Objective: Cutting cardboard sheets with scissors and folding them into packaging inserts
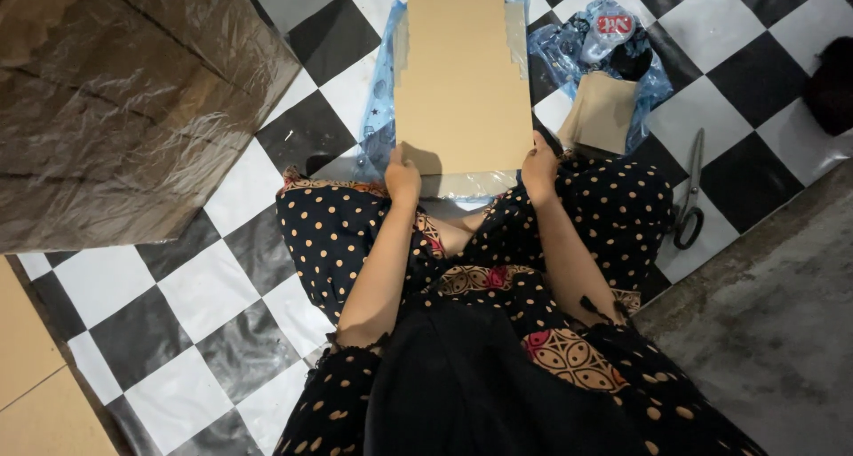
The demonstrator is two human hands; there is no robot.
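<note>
A flat tan cardboard sheet (pixel 458 79) lies lengthwise in front of me over a silvery sheet and a blue patterned plastic bag (pixel 380 101). My left hand (pixel 402 177) grips its near left corner. Its near right corner is pinched by my right hand (pixel 539 166). My knees, in dark fabric with orange dots, sit just below both hands.
Scissors (pixel 690 194) lie on the checkered floor mat (pixel 213 287) to the right. A smaller cardboard piece (pixel 602 111) rests on blue plastic with a tape roll behind it. A large plastic-wrapped cardboard bundle (pixel 124 101) fills the upper left. Bare concrete lies at the right.
</note>
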